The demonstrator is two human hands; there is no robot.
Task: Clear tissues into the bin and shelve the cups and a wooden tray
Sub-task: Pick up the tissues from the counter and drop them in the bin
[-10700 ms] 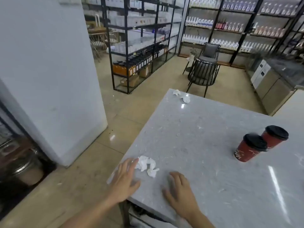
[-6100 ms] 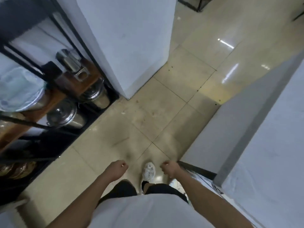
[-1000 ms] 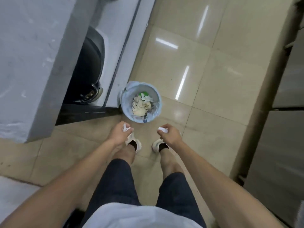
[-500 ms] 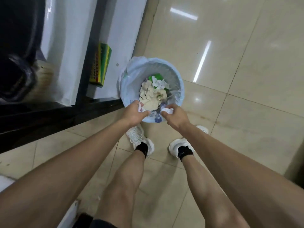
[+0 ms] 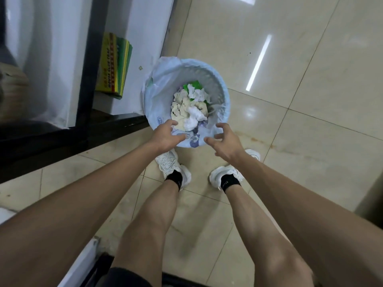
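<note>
1. Left hand [image 5: 165, 136]: arm stretched fwd & down, palm down over the near rim of the bin [image 5: 224, 94]; fingers spread and loose, holding nothing.
2. Right hand [image 5: 224, 139]: same pose just to the right, at the bin's near-right rim; fingers curled apart like a claw, nothing in them.
3. Tissues [image 5: 193, 118]: crumpled white wads lying inside the bin on top of other paper scraps, w/ a green wrapper [image 5: 193, 86] toward the far side. Another white wad sits further back by the wrapper.
4. Bin is round, lined w/ a pale blue bag, standing on the tiled floor [image 5: 310, 79] just ahead of both white shoes [image 5: 169, 162].
5. Left of the bin: black frame post [image 5: 89, 59] & low rail, white panels behind; a yellow-green flat pack [image 5: 114, 65] leans there, printed text looks like "mouse glue trap".
6. Far left edge: brownish round shape, cut off, prob. a basket – can't tell.
7. Bottom edge: dark shorts & a white strip at bottom left, both cropped. Cups and tray out of view.
</note>
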